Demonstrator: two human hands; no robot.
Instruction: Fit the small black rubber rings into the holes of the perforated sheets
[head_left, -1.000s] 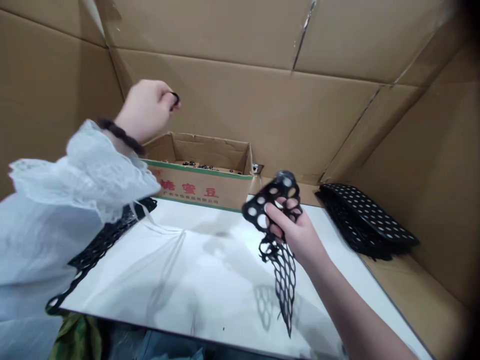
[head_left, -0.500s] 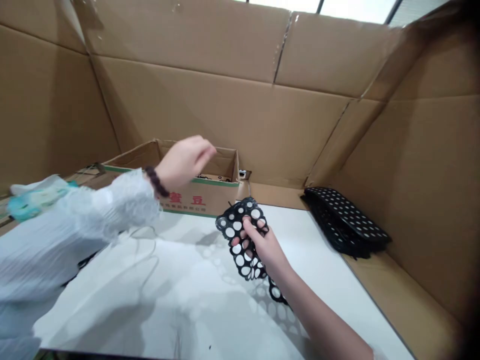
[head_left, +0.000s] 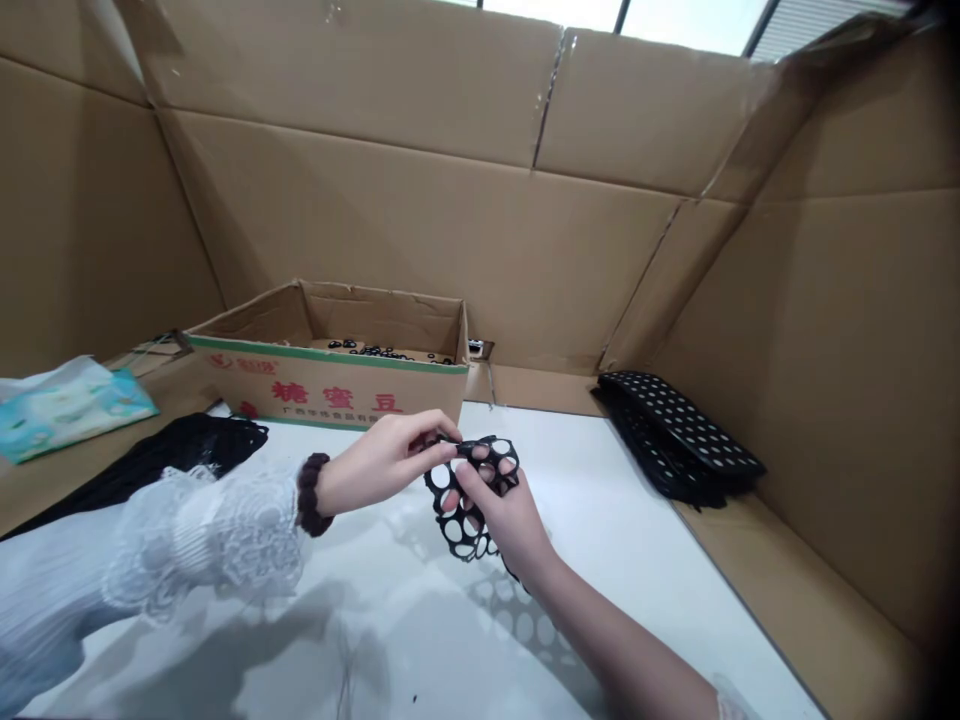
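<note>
My right hand (head_left: 510, 515) grips a black perforated sheet (head_left: 459, 528), flexible and full of round holes, above the white tabletop (head_left: 352, 590). At the sheet's upper left edge, the thumb and fingers of my left hand (head_left: 394, 458) are pinched together on it. Whether a small loose bit sits between those left fingertips is too fine to make out. Part of the sheet is hidden behind my right palm and fingers.
Behind my left hand stands an open cardboard box (head_left: 337, 385) with small black rings inside. Black perforated sheets (head_left: 682, 430) are stacked at right. A dark cloth-like pile (head_left: 172, 450) and a tissue pack (head_left: 75, 405) lie at left. Cardboard walls (head_left: 420, 200) enclose the table.
My left hand has come down from over the cardboard box to the sheet and now pinches its edge. My right hand still holds the sheet, which has turned somewhat.
</note>
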